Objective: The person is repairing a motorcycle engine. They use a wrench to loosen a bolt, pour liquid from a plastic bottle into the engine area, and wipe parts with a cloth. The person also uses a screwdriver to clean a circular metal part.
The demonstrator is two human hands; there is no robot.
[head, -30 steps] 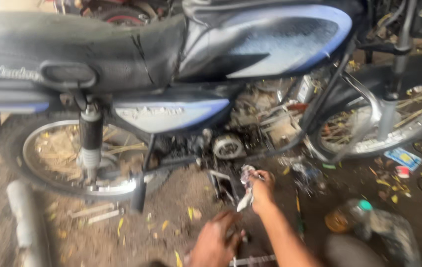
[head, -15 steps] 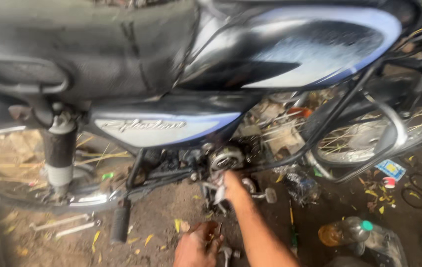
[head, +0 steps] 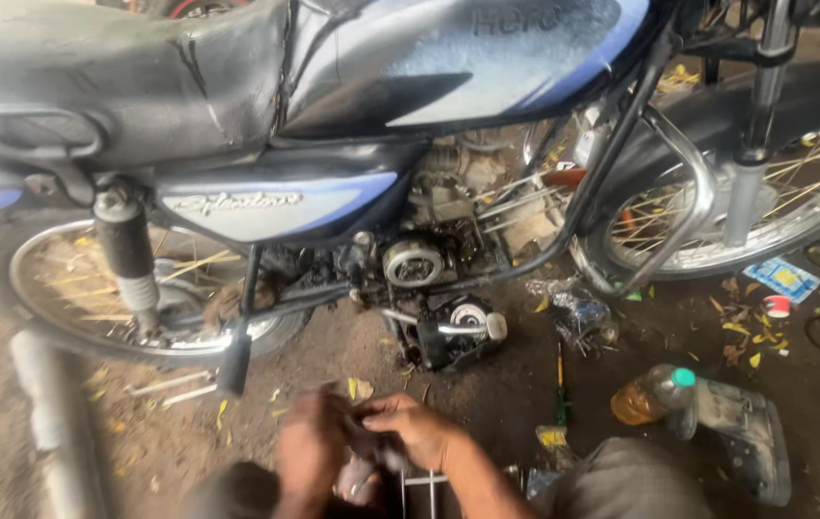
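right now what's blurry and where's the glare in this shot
Head view: the left hand is smeared by motion blur, the right hand a little sharper, and the dark part between them is unclear. Pale glare washes the fuel tank. The engine sits in shade under it but stays in focus; the bottle is sharp too.

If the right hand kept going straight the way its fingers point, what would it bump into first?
The right hand points left, so it meets the left hand first, with a dark part gripped between them. They look already touching, though motion blur hides the exact contact.
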